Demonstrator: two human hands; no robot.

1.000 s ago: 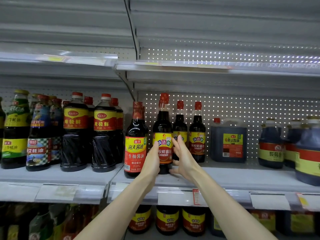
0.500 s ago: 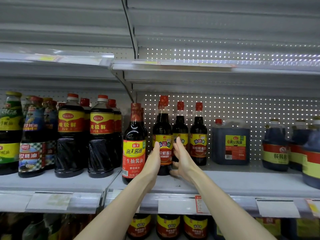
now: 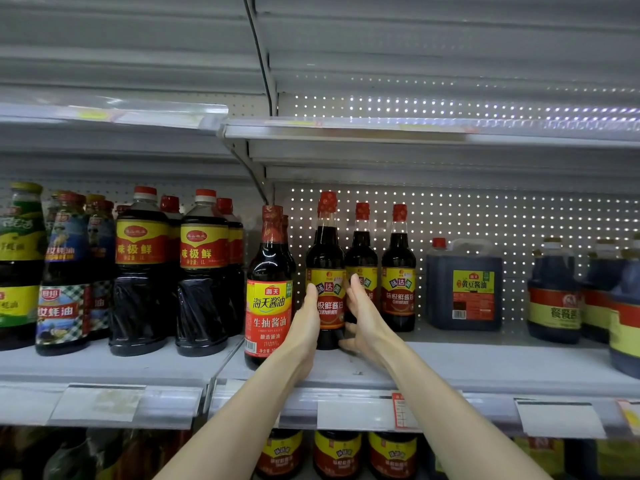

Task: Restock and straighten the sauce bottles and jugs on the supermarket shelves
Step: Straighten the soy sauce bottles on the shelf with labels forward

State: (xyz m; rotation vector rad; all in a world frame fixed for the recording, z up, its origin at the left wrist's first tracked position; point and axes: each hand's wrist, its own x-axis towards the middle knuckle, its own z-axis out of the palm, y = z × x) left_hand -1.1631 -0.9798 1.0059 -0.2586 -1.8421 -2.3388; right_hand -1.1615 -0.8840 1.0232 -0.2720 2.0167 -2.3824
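Grey metal shelf (image 3: 485, 362), left end: green-labelled dark sauce bottle (image 3: 19, 265), blue check-labelled oyster sauce bottles (image 3: 64, 275), big dark plastic bottles with red-and-yellow labels (image 3: 142, 271), then a tall dark glass bottle with red-and-yellow label (image 3: 268, 289). Left grip (image 3: 304, 327) lies flat, fingers straight, on the left side of the red-capped dark soy bottle with yellow-and-red label (image 3: 325, 258), upright on the shelf (front of its row). Right grip (image 3: 363, 317) presses its right side, fingers straight, thumb low by the base. Two matching bottles (image 3: 398, 271) stand just beside, further back; then a square dark jug (image 3: 464, 285) and round dark jugs (image 3: 554, 292).
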